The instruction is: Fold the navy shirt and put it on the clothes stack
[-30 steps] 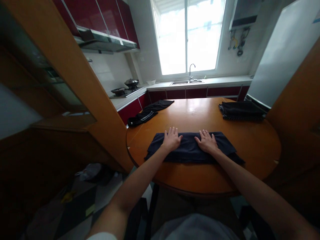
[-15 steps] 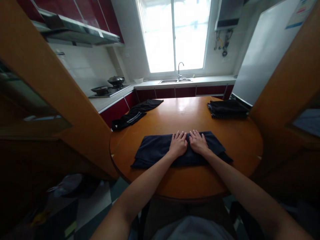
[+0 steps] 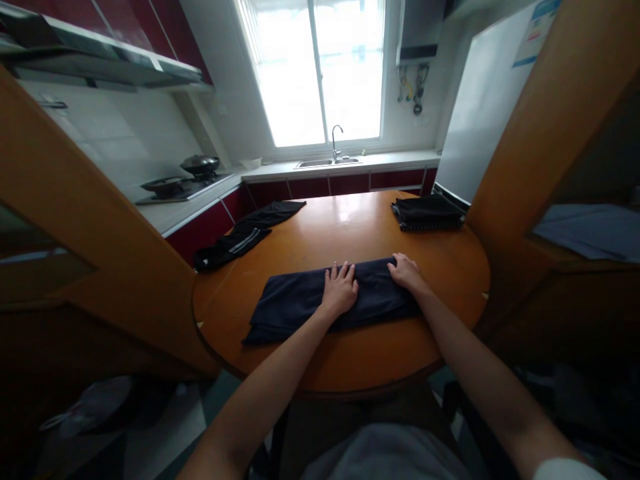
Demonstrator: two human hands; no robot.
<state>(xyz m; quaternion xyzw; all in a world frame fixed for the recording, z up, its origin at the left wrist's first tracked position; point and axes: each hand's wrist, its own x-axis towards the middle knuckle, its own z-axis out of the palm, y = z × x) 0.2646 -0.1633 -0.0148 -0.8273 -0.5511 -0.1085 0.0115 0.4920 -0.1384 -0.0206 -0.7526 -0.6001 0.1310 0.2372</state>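
Observation:
A folded dark blue garment (image 3: 293, 300) lies lengthwise across the near part of the round wooden table (image 3: 345, 367). My left hand (image 3: 340, 288) rests flat on the middle of the cloth, fingers spread. At the garment's far right corner is my right hand (image 3: 407, 272), its fingers bent and closed on the edge of the fabric. My right hand and forearm hide part of the garment's right end.
Black clothing with pale stripes (image 3: 245, 240) lies loosely along the table's left edge. A stack of folded black cloth (image 3: 427, 212) sits at the far right. Wooden frames (image 3: 520, 153) flank the table. Behind it are a sink (image 3: 320, 163) and a stove (image 3: 185, 190).
My right hand has slid right from the middle of the garment to its right corner, and its fingers have closed there. My left hand stays on the cloth. The view has turned right.

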